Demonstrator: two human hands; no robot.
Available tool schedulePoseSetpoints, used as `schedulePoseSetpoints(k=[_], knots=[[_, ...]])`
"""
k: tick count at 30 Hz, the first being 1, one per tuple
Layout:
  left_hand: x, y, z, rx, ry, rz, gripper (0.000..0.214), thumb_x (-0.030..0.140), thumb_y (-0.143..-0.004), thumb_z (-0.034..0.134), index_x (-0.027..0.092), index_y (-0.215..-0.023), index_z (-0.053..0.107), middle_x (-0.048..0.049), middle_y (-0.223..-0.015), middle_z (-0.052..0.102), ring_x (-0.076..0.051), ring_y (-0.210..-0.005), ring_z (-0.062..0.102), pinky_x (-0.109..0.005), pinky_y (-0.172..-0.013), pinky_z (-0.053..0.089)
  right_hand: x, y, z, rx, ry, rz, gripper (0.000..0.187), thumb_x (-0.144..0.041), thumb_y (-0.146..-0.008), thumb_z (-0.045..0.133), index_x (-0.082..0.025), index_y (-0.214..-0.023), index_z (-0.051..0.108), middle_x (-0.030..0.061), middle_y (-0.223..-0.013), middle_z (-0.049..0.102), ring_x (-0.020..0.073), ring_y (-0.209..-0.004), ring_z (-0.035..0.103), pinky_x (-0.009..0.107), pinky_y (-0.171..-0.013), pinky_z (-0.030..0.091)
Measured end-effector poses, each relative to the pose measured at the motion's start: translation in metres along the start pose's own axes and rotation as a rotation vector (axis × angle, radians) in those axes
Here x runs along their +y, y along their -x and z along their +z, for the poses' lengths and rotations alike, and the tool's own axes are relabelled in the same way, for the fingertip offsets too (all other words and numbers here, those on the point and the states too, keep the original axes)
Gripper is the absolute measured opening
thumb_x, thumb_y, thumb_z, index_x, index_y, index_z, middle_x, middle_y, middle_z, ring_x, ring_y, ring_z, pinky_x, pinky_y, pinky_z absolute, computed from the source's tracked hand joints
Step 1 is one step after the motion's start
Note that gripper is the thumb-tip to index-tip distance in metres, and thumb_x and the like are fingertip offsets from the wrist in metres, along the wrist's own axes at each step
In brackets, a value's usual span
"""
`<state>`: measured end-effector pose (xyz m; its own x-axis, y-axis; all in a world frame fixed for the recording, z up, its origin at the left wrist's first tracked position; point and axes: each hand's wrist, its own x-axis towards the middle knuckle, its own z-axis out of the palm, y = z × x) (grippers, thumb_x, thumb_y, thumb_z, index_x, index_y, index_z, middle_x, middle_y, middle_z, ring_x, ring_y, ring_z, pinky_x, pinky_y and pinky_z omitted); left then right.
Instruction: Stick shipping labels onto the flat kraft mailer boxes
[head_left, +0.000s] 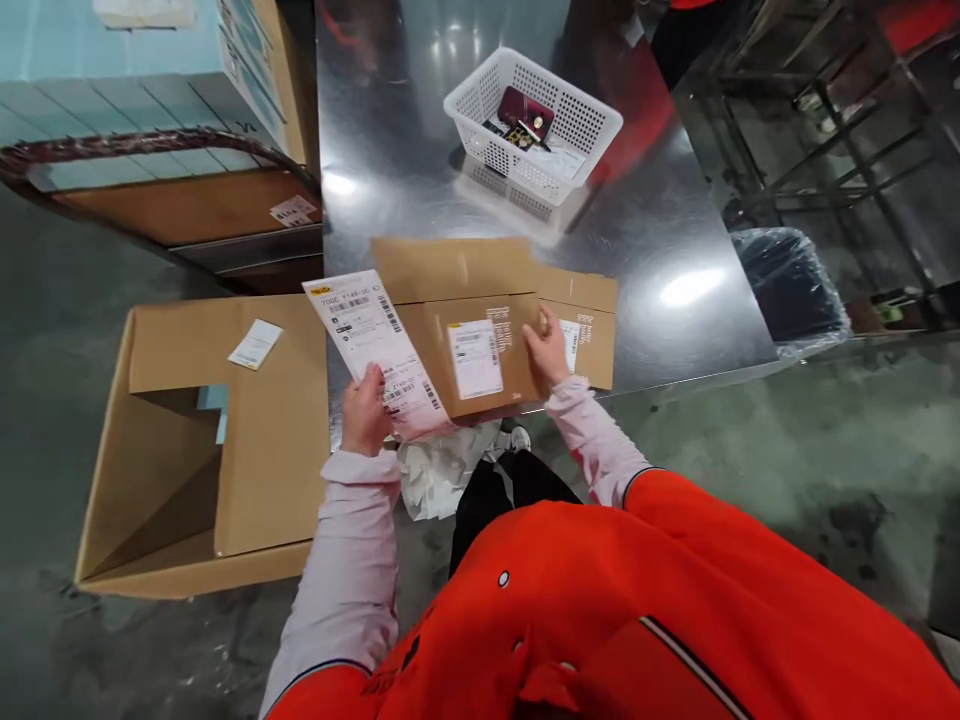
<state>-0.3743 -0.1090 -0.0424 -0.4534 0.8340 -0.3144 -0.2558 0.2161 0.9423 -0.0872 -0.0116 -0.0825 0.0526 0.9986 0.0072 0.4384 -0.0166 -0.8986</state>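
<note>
My left hand [366, 412] is closed on a long sheet of shipping labels [360, 325], printed with text and barcodes, which slants across the table's near left edge. Under my right hand [547, 345] is a brown cardboard box [517, 375] with a flap raised on its far side; the fingers curl over its right end. A white label [476, 360] is stuck on that box, beside pale printed lettering. Just right of it lies a second brown cardboard piece [600, 350] with similar lettering and a label, partly covered by my hand.
A white perforated basket [592, 120] with a dark red phone-like item and a pen stands farther back on the steel table [660, 220]. At left is a large open carton [277, 450], with a metal-railed cart [217, 200] behind. A plastic-lined bin [787, 290] stands right.
</note>
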Motion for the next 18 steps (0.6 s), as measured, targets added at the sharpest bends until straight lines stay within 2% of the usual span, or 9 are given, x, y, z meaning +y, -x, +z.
schedulePoseSetpoints(k=[3, 5, 7, 9, 10, 12, 14, 16, 18], knots=[[0.007, 0.029, 0.019, -0.096, 0.107, -0.042, 0.046, 0.051, -0.07, 0.075, 0.013, -0.095, 0.065, -0.0105, -0.098, 0.072, -0.025, -0.099, 0.065, -0.035, -0.085, 0.053, 0.011, -0.011, -0.075, 0.182, 0.132, 0.114, 0.073, -0.046, -0.085, 0.058, -0.007, -0.142, 0.036, 0.0236, -0.141, 0.044, 0.0273, -0.127, 0.048, 0.043, -0.105, 0.042], [0.001, 0.049, 0.029, -0.12, 0.118, -0.039, 0.05, 0.048, -0.066, 0.079, 0.015, -0.1, 0.065, -0.01, -0.103, 0.072, -0.025, -0.1, 0.065, -0.035, -0.086, 0.053, 0.005, -0.006, -0.092, 0.162, 0.197, 0.178, 0.08, -0.044, -0.074, 0.071, -0.004, -0.137, 0.042, 0.0282, -0.137, 0.045, 0.0326, -0.124, 0.049, 0.048, -0.101, 0.044], [-0.009, 0.066, 0.036, -0.13, 0.073, -0.053, 0.053, 0.047, -0.064, 0.08, 0.017, -0.104, 0.065, -0.0096, -0.107, 0.071, -0.025, -0.099, 0.066, -0.035, -0.085, 0.053, -0.011, 0.013, -0.073, -0.078, 0.125, 0.169, 0.083, -0.042, -0.062, 0.082, -0.007, -0.13, 0.049, 0.0252, -0.13, 0.053, 0.0323, -0.116, 0.054, 0.047, -0.096, 0.048], [-0.017, 0.079, 0.04, -0.187, -0.012, -0.091, 0.053, 0.05, -0.066, 0.078, 0.016, -0.104, 0.065, -0.0103, -0.106, 0.071, -0.025, -0.094, 0.067, -0.037, -0.083, 0.054, -0.03, 0.042, -0.028, -0.454, -0.087, 0.108, 0.078, -0.043, -0.059, 0.084, -0.014, -0.125, 0.054, 0.0157, -0.121, 0.061, 0.026, -0.105, 0.06, 0.041, -0.09, 0.052], [-0.019, 0.082, 0.04, -0.222, -0.054, -0.095, 0.053, 0.052, -0.066, 0.077, 0.015, -0.103, 0.066, -0.011, -0.105, 0.072, -0.025, -0.093, 0.067, -0.037, -0.083, 0.054, -0.038, 0.059, -0.003, -0.578, -0.225, 0.08, 0.072, -0.046, -0.063, 0.081, -0.016, -0.124, 0.055, 0.0126, -0.118, 0.063, 0.0233, -0.102, 0.062, 0.038, -0.088, 0.053], [-0.019, 0.085, 0.038, -0.219, -0.095, -0.039, 0.051, 0.051, -0.065, 0.078, 0.015, -0.099, 0.067, -0.0109, -0.102, 0.072, -0.024, -0.093, 0.067, -0.036, -0.084, 0.053, -0.05, 0.091, 0.04, -0.606, -0.376, 0.073, 0.054, -0.05, -0.076, 0.069, -0.016, -0.117, 0.058, 0.0096, -0.113, 0.066, 0.0202, -0.098, 0.063, 0.036, -0.089, 0.053], [-0.014, 0.081, 0.032, -0.093, -0.069, 0.055, 0.047, 0.049, -0.063, 0.079, 0.016, -0.095, 0.068, -0.0087, -0.096, 0.072, -0.022, -0.089, 0.066, -0.033, -0.081, 0.053, -0.056, 0.111, 0.065, -0.643, -0.365, 0.072, 0.045, -0.049, -0.08, 0.065, -0.015, -0.109, 0.062, 0.0086, -0.107, 0.068, 0.0198, -0.094, 0.065, 0.036, -0.087, 0.052], [-0.011, 0.076, 0.022, 0.061, -0.036, 0.102, 0.041, 0.047, -0.062, 0.079, 0.015, -0.087, 0.069, -0.0057, -0.084, 0.072, -0.018, -0.076, 0.064, -0.029, -0.071, 0.052, -0.062, 0.113, 0.074, -0.745, -0.314, 0.037, 0.046, -0.045, -0.075, 0.072, -0.015, -0.11, 0.063, 0.0072, -0.103, 0.069, 0.0195, -0.089, 0.065, 0.034, -0.083, 0.053], [-0.012, 0.073, 0.013, 0.115, -0.047, 0.096, 0.036, 0.046, -0.062, 0.079, 0.014, -0.076, 0.07, -0.0035, -0.072, 0.069, -0.015, -0.065, 0.06, -0.026, -0.062, 0.049, -0.071, 0.098, 0.075, -0.774, -0.299, -0.018, 0.053, -0.042, -0.071, 0.077, -0.017, -0.116, 0.063, 0.0059, -0.101, 0.07, 0.0184, -0.087, 0.065, 0.031, -0.079, 0.052]])
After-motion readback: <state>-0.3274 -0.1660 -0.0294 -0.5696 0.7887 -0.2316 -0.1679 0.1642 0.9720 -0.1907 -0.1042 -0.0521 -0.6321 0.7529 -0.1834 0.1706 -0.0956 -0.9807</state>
